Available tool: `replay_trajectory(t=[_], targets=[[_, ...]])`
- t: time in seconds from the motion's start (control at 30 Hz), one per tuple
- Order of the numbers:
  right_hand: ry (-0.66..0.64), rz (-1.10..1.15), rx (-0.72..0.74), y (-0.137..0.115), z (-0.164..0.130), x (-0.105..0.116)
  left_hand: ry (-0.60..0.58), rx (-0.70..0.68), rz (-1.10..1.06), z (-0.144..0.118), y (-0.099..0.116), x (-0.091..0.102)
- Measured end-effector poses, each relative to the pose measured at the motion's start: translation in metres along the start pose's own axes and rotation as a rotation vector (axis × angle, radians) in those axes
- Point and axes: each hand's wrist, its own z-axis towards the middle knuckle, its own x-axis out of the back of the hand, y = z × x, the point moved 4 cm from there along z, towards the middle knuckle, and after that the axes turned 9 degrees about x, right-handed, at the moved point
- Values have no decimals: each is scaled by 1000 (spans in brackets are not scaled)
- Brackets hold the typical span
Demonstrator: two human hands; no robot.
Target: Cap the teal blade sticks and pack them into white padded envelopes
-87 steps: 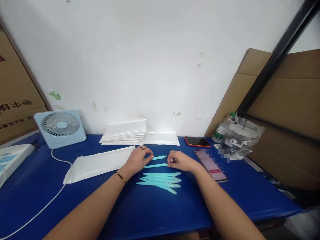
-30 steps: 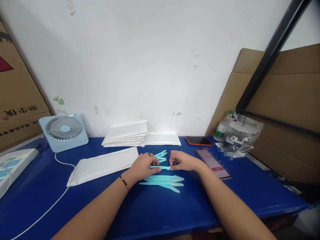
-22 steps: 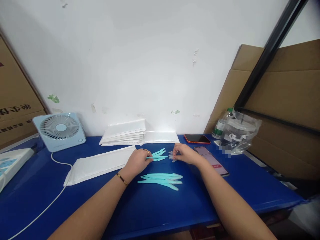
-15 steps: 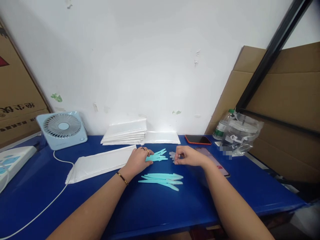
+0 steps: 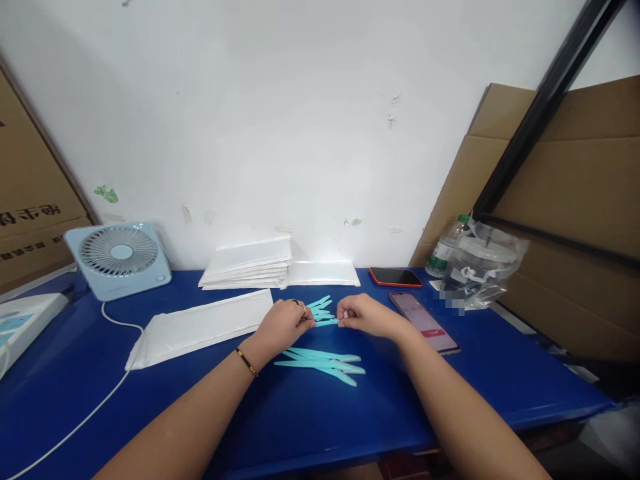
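My left hand (image 5: 284, 325) is closed on the handle end of a thin teal eyebrow razor (image 5: 327, 323), which points to the right. The fingers of my right hand (image 5: 366, 315) pinch at the other end of this razor; whether a clear cap is between them cannot be seen. Just behind it lie several more teal razors (image 5: 320, 304), partly covered by my left hand. Nearer to me, a fanned group of razors (image 5: 320, 363) with paler tips on the right rests on the blue table (image 5: 310, 420).
A white padded envelope (image 5: 200, 327) lies left of my left hand, with stacked envelopes (image 5: 247, 263) by the wall. Two phones, one lit (image 5: 425, 321) and one dark (image 5: 395, 277), are at right, near a bagged cup (image 5: 483, 267). A blue fan (image 5: 120, 260) stands left, its cable crossing the table.
My left hand has taken hold of a razor and moved slightly right. My right hand has shifted left to meet its end, covering where small clear pieces lay.
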Motion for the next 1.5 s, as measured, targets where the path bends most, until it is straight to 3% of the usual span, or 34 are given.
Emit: replay_trajectory(t=[0.1, 0.2, 0.33, 0.43, 0.53, 0.67, 0.73, 0.83, 1.03, 1.1, 1.17, 1.23, 1.3, 1.5], targets=[[79, -17, -105, 19, -3, 8, 91, 59, 86, 3, -9, 7], [135, -77, -168, 31, -5, 12, 121, 58, 34, 0, -10, 14], [144, -55, -118, 26, -5, 12, -78, -86, -91, -10, 8, 9], [98, -25, -82, 18, -6, 12, -225, -90, -116, -14, 16, -2], [13, 27, -22, 8, -8, 11, -277, 5, -162, -13, 12, -10], [-152, 125, 13, -1, -9, 5, -227, 91, -223, -9, 7, -8], [-164, 155, 8, 0, -9, 4, -181, 116, -223, -7, 3, -4], [-98, 131, -12, 10, -8, 5, -113, 130, -166, -3, -4, 0], [131, -37, -193, 39, -9, 17, 41, 126, -65, -3, -13, 12], [173, -84, -184, 38, -9, 19, -24, 51, -110, -8, -3, 13], [190, -88, -157, 34, -8, 20, -161, -29, -135, -15, 9, 9], [166, -39, -131, 28, -8, 19, -276, -74, -136, -21, 18, 4], [114, 49, -96, 20, -8, 18, -312, -81, -137, -23, 21, 0], [-120, 277, 14, -8, -7, 5, -209, 59, -153, -12, 9, -1]])
